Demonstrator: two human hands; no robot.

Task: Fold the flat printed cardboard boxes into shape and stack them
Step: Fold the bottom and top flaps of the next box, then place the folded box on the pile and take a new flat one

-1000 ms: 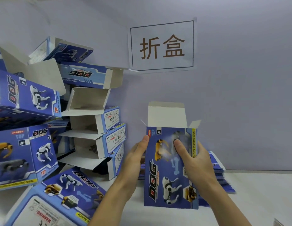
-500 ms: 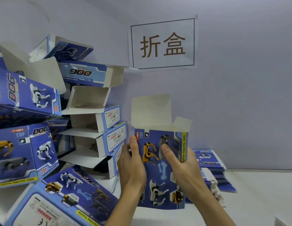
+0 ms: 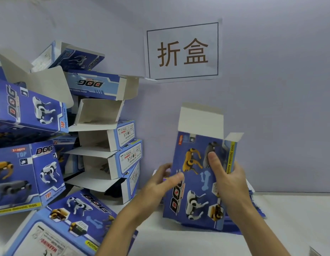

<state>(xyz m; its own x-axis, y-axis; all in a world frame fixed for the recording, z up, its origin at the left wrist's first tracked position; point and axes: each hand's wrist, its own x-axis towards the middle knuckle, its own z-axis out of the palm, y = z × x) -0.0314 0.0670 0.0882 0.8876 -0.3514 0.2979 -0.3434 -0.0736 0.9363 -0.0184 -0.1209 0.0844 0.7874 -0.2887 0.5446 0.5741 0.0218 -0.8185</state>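
While the leaning heap of already folded blue printed cardboard boxes (image 3: 55,145) fills the left of the white tabletop (image 3: 289,228), the work sits right of centre: a blue printed cardboard box with robot dogs on its face (image 3: 201,183) held upright, its lower edge close above the table and its white top flap (image 3: 201,120) standing open. The left hand (image 3: 160,183) meets the box's left edge, thumb on the printed face and fingers reaching behind, in a light pinch. The right hand (image 3: 227,178) grips the right edge, thumb pressed on the front. To square it well, I would press the two side edges toward each other evenly so the sleeve opens along its creases, then fold the flaps. The low pile of flat blue cardboard blanks (image 3: 256,206) lies behind the box, beside the wall.
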